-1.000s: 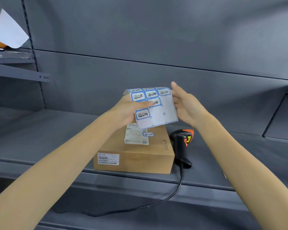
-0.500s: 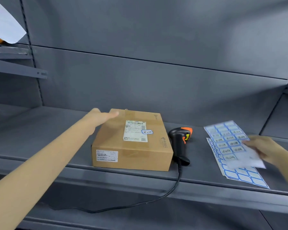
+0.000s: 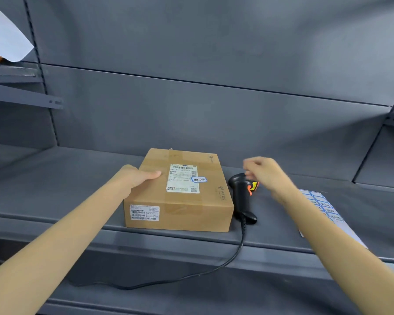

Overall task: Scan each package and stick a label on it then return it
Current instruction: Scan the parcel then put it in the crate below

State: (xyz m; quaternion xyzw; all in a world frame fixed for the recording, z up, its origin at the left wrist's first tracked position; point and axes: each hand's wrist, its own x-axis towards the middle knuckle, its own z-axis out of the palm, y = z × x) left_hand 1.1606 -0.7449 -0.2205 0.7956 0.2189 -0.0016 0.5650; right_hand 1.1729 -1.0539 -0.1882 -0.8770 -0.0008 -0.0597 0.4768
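A flat brown cardboard package (image 3: 187,208) lies on the grey metal shelf (image 3: 55,189). Its top carries a white shipping label (image 3: 182,178) with a small blue-edged sticker (image 3: 198,179) at the right edge. My left hand (image 3: 139,177) rests on the package's left top edge, thumb on top. Just right of the package lies a black barcode scanner (image 3: 241,196) with an orange-yellow head. My right hand (image 3: 262,171) hovers blurred over the scanner's head, fingers curled, holding nothing. Sheets of blue-edged stickers (image 3: 321,203) lie at the right, partly hidden by my right forearm.
The scanner's black cable (image 3: 214,272) drops over the shelf's front edge and loops below. A higher shelf at the far left (image 3: 14,73) holds a white sheet of paper (image 3: 7,39). The grey back panel stands close behind the package.
My right hand put the sticker sheet down at the right and has swung left over the scanner. My left hand let go of the sheet and settled on the package's left top edge.
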